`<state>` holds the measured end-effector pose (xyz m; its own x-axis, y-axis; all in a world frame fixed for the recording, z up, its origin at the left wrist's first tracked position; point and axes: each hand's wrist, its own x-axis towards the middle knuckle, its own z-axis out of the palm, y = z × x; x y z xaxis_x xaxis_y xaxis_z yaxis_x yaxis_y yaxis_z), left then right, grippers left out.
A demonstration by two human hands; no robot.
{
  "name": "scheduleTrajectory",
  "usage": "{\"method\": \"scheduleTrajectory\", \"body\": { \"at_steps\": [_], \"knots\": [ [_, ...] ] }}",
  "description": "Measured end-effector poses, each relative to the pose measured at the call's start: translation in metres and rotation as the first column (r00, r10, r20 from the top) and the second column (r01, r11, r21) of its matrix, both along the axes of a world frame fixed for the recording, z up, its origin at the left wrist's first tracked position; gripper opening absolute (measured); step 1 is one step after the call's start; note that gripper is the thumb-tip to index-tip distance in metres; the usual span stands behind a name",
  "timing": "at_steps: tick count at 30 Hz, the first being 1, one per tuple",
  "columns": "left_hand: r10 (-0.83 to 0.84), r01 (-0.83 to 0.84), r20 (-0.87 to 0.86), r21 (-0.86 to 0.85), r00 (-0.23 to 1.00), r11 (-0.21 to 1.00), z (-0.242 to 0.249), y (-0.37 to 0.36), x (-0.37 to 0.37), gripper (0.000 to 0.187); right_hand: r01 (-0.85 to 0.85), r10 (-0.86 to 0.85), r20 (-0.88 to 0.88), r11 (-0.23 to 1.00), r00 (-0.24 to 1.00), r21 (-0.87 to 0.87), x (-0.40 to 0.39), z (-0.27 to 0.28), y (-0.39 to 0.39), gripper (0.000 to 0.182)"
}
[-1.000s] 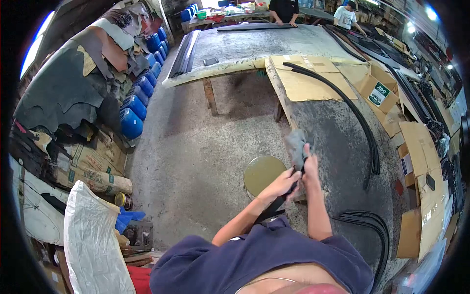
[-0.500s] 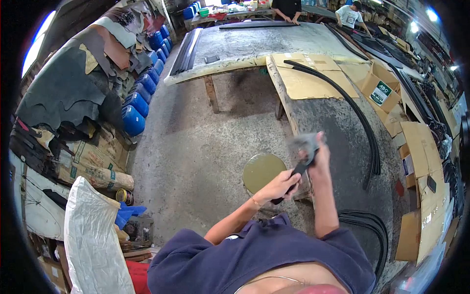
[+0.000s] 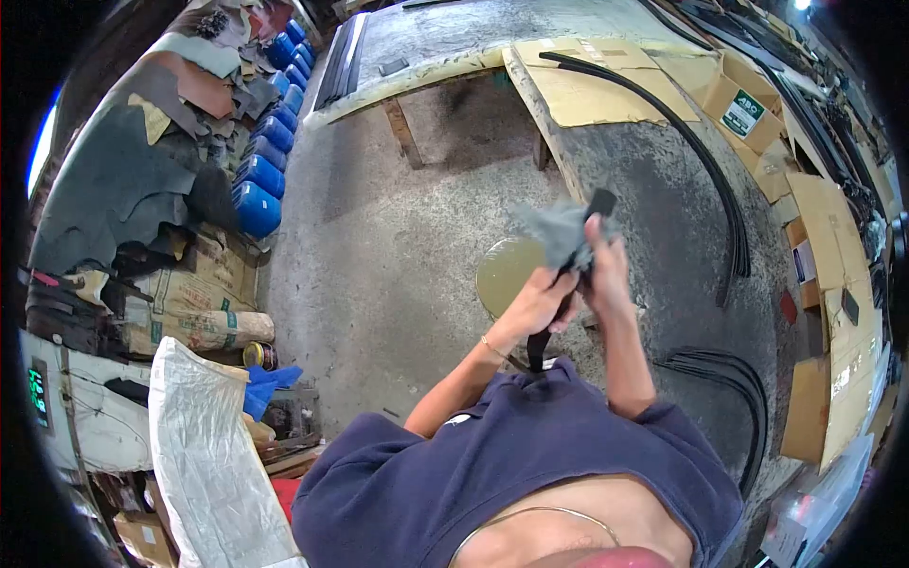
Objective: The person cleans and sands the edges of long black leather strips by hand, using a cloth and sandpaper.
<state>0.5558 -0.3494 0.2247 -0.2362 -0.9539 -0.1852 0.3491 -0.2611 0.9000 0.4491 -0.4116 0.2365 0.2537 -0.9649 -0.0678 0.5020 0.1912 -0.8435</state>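
Black rubber strip (image 3: 568, 284) runs up between both hands above the desk's (image 3: 663, 246) near edge, its top end poking out just past the fingertips. Right hand (image 3: 604, 275) presses a grey rag (image 3: 554, 230) against the strip's upper part, fingers (image 3: 595, 232) closed around rag and strip together. Left hand (image 3: 540, 303), just below and touching the right, has its fingers wrapped tight on the strip, whose lower end hangs toward the navy shirt (image 3: 511, 473). A round stool (image 3: 507, 270) stands on the concrete floor (image 3: 379, 284) behind the hands. More curved black strips (image 3: 701, 151) lie across the desk, over cardboard sheets (image 3: 592, 90).
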Motion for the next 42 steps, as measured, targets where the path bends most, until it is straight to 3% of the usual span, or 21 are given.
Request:
{"method": "scheduleTrajectory", "body": {
  "at_steps": [2, 5, 7, 11, 14, 16, 17, 18, 19, 21, 22, 24, 26, 27, 29, 32, 34, 36, 38, 40, 42],
  "knots": [
    [-0.038, 0.042, 0.082, -0.045, 0.996, 0.998, -0.01, 0.01, -0.008, 0.03, 0.076, -0.093, 0.099, 0.984, 0.991, 0.163, -0.005, 0.014, -0.02, 0.036],
    [-0.017, 0.035, 0.147, -0.125, 0.989, 0.992, -0.006, 0.018, -0.011, 0.028, -0.082, 0.048, 0.183, 0.98, 0.982, 0.18, -0.015, 0.015, -0.033, 0.035],
    [-0.005, 0.047, 0.229, -0.18, 0.973, 0.983, 0.002, 0.017, -0.01, 0.027, -0.413, 0.329, 0.644, 0.911, 0.691, -0.022, -0.023, 0.009, -0.045, 0.039],
    [0.02, 0.055, 0.29, -0.249, 0.957, 0.967, 0.01, 0.026, -0.004, 0.028, -0.415, 0.288, 0.693, 0.91, 0.661, 0.017, -0.018, 0.028, -0.029, 0.037],
    [-0.018, 0.072, 0.251, -0.206, 0.968, 0.976, 0.016, 0.033, 0.006, 0.027, -0.329, 0.216, 0.606, 0.941, 0.766, 0.081, -0.008, 0.034, -0.02, 0.038],
    [-0.013, 0.061, 0.232, -0.202, 0.973, 0.978, 0.013, 0.038, 0.012, 0.027, -0.011, 0.001, -0.047, 0.977, 0.999, -0.213, 0.001, 0.036, -0.013, 0.035],
    [-0.014, 0.059, 0.22, -0.199, 0.975, 0.978, 0.011, 0.041, 0.014, 0.027, 0.027, -0.087, -0.209, 0.962, 0.974, -0.273, -0.001, 0.036, -0.012, 0.038],
    [-0.018, 0.06, 0.211, -0.195, 0.977, 0.979, 0.009, 0.045, 0.018, 0.027, 0.263, -0.476, -0.341, 0.816, 0.81, -0.515, -0.003, 0.023, -0.026, 0.04],
    [-0.084, 0.141, 0.268, -0.199, 0.96, 0.97, 0.013, 0.053, 0.024, 0.027, 0.377, -0.797, -0.337, 0.552, 0.502, -0.744, -0.009, 0.011, -0.043, 0.042],
    [-0.11, 0.179, 0.28, -0.235, 0.954, 0.955, 0.002, 0.077, 0.03, 0.025, 0.681, -0.723, -0.101, 0.681, 0.683, -0.268, -0.039, 0.046, -0.061, 0.036],
    [-0.113, 0.192, 0.284, -0.266, 0.952, 0.945, -0.004, 0.084, 0.034, 0.023, 0.576, -0.698, -0.197, 0.691, 0.689, -0.437, -0.074, 0.019, -0.09, 0.036],
    [-0.127, 0.187, 0.287, -0.194, 0.95, 0.963, -0.003, 0.083, 0.05, 0.022, 0.396, -0.822, -0.361, 0.539, 0.441, -0.743, -0.072, 0.009, -0.09, 0.045],
    [0.343, -0.016, 0.374, -0.655, 0.862, 0.756, -0.003, 0.071, 0.064, 0.019, 0.002, -0.508, -0.718, 0.817, 0.476, -0.577, -0.048, 0.008, -0.043, 0.055],
    [0.384, -0.045, 0.351, -0.684, 0.854, 0.728, 0.005, 0.065, 0.07, 0.019, -0.053, -0.296, -0.76, 0.916, 0.579, -0.397, -0.023, 0.001, -0.018, 0.061],
    [0.545, -0.063, 0.428, -0.743, 0.721, 0.667, 0.005, 0.049, 0.081, 0.017, -0.358, 0.013, -0.882, 0.917, 0.471, -0.177, 0.011, -0.034, 0.019, 0.06],
    [0.642, -0.032, 0.52, -0.763, 0.564, 0.646, 0.01, 0.043, 0.105, 0.014, -0.236, 0.116, -0.475, 0.951, 0.872, -0.2, 0.062, -0.108, 0.06, 0.057],
    [0.69, -0.007, 0.541, -0.784, 0.481, 0.62, 0.007, 0.044, 0.119, 0.014, -0.314, 0.173, -0.485, 0.922, 0.857, -0.225, 0.082, -0.062, 0.081, 0.056],
    [0.676, 0.023, 0.529, -0.796, 0.513, 0.605, 0.001, 0.044, 0.125, 0.012, -0.213, 0.049, -0.46, 0.926, 0.887, -0.312, 0.094, -0.069, 0.093, 0.065],
    [0.51, 0.033, 0.46, -0.765, 0.727, 0.643, -0.006, 0.043, 0.122, 0.012, -0.157, 0.077, -0.309, 0.957, 0.948, -0.244, 0.092, -0.074, 0.1, 0.071],
    [0.451, 0.036, 0.41, -0.77, 0.793, 0.637, -0.009, 0.045, 0.117, 0.011, -0.196, 0.102, -0.382, 0.957, 0.918, -0.215, 0.077, -0.066, 0.105, 0.07],
    [0.218, -0.021, 0.266, -0.587, 0.939, 0.809, -0.014, 0.049, 0.107, 0.012, -0.24, 0.141, -0.446, 0.955, 0.884, -0.175, 0.065, -0.052, 0.113, 0.07]
  ]
}}
